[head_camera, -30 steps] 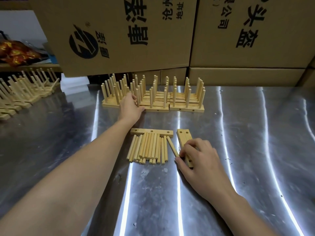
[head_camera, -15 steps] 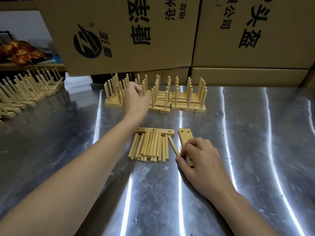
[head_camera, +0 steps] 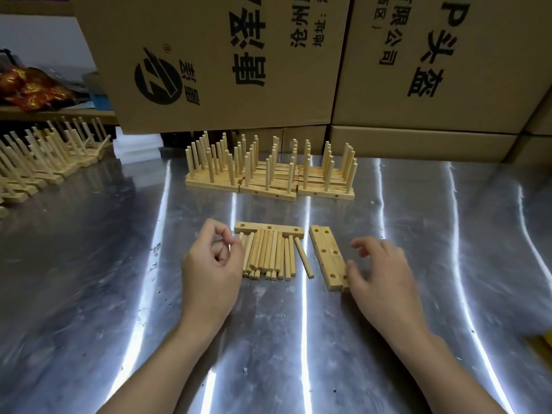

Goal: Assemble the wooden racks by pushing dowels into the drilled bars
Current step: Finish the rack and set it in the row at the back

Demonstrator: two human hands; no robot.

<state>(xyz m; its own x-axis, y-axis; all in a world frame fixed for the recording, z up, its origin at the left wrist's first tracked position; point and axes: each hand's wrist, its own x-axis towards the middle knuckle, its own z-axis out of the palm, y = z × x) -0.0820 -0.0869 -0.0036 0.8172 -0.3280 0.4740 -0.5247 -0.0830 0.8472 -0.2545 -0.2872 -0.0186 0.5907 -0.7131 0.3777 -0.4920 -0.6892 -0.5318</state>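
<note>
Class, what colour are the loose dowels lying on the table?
Pale yellowish wood, the loose dowels; head view, the only one.

Steel table with dowels, bars, racks
</note>
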